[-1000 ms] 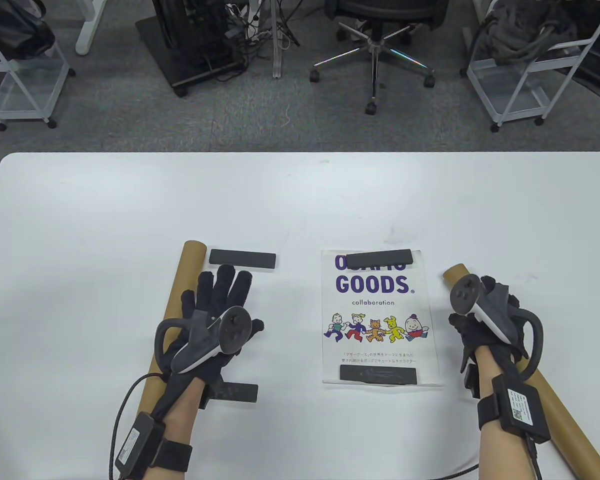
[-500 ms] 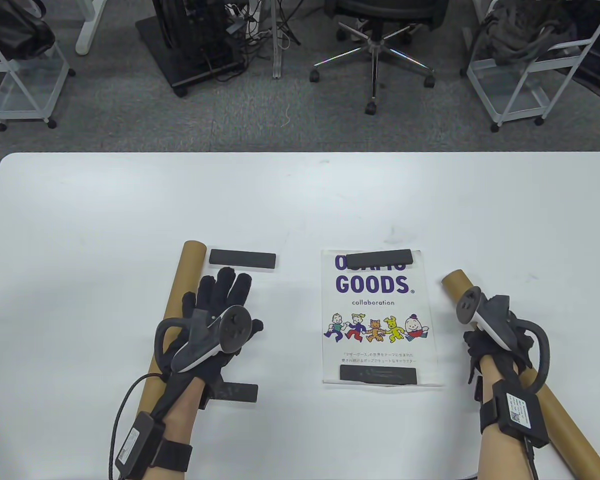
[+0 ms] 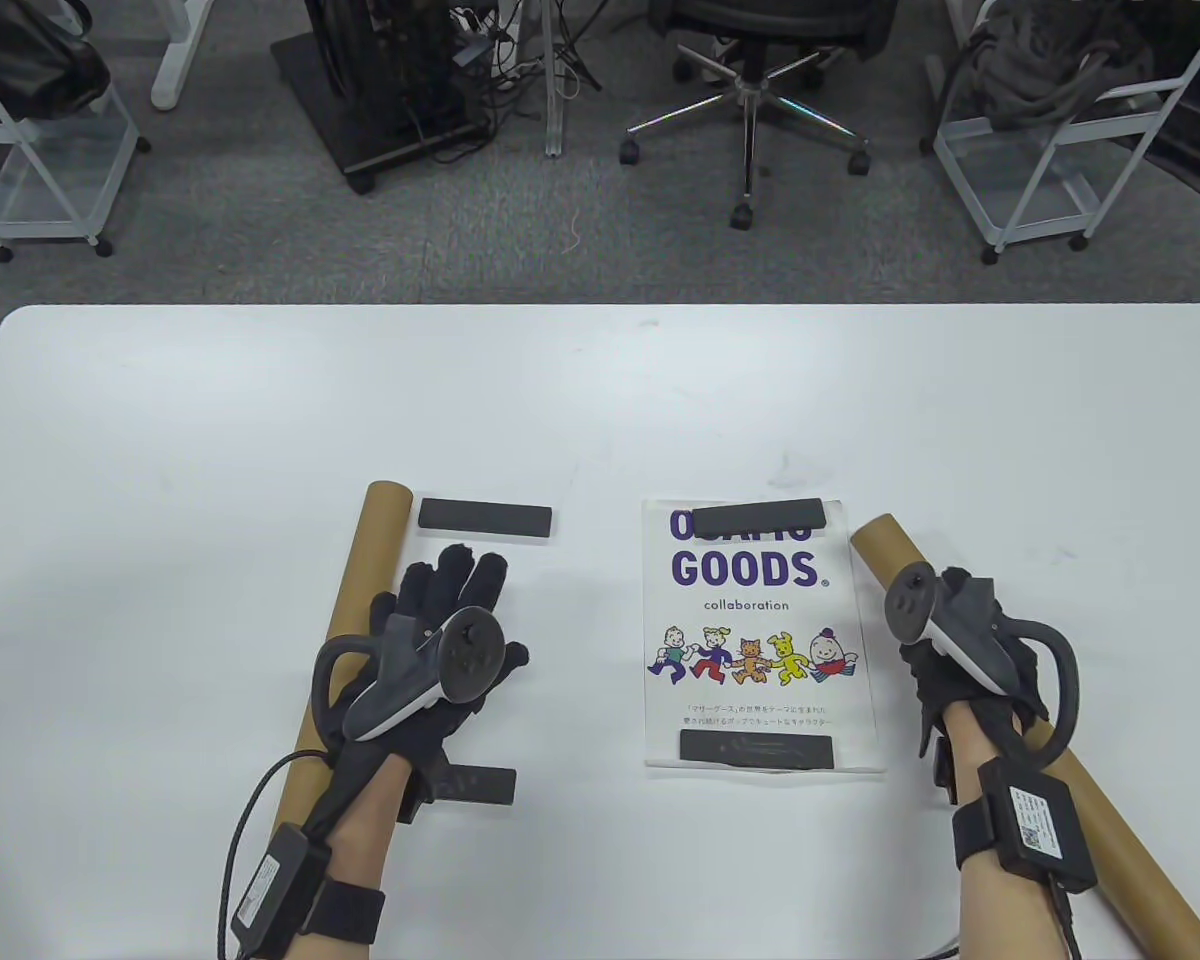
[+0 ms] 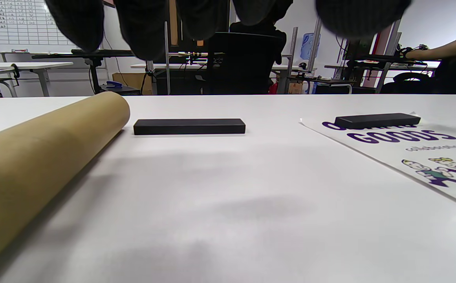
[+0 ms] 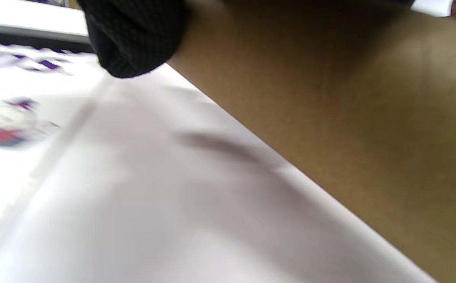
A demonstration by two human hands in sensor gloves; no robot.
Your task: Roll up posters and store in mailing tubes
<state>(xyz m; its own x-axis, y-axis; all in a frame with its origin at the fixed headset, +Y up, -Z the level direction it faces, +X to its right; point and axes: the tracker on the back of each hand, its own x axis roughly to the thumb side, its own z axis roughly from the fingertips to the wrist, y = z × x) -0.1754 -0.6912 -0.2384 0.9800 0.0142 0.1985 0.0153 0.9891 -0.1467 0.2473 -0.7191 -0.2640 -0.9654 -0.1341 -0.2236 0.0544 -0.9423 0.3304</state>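
- Right hand was wrapped round the right mailing tube, gripping it; in the wrist view a gloved finger lay pressed on the brown cardboard.
- Change vs a sec ago: that tube's far end had swung left & up-table, from well apart from the poster to just beside its right edge. The hand itself sat a bit further forward.
- Left hand hadn't really moved: fingers spread flat, hovering or resting on the table btw the left mailing tube & the poster. Can't tell if the palm actually touched the surface.
- Left tube lay where it was, just left of that hand, w/ a black bar weight beside its far end; another bar partly under the left wrist.
- Poster was flat & unrolled, pinned by a bar at the top & one at the bottom. Nothing rolled yet.
- Meaning, as I read it: early stage. Right hand was likely just repositioning the tube closer, ready for loading. Weights need lifting off before any rolling starts.
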